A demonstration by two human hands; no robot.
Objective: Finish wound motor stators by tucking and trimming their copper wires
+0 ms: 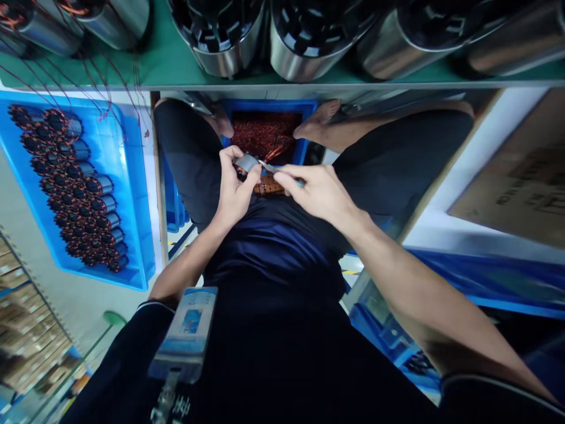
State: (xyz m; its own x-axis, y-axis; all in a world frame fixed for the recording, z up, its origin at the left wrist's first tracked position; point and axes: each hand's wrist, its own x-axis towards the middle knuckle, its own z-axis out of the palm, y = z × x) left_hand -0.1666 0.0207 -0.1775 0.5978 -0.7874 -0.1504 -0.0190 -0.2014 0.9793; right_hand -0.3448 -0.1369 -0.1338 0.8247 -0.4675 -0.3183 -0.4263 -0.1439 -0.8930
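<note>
My left hand (236, 188) is closed around a small motor stator (247, 163), a grey metal ring with copper windings at its end. In my right hand (315, 185) I grip a thin knife-like tool (268, 168) with a pale metal blade; a bit of blue shows near my fingers. The blade's tip points at the stator's right side, and I cannot tell if it touches. Below both hands lies a blue bin (309, 110) holding many reddish copper wire scraps (260, 132). Close under the stator is a copper-coloured, grid-like piece (269, 186), partly hidden by my hands.
On the left, a blue tray (136, 259) holds rows of wound stators (79, 188). Large metal motor housings (304, 62) stand along the green bench (159, 70) ahead, with loose wires hanging over its left edge. A cardboard box (516, 176) is at the right.
</note>
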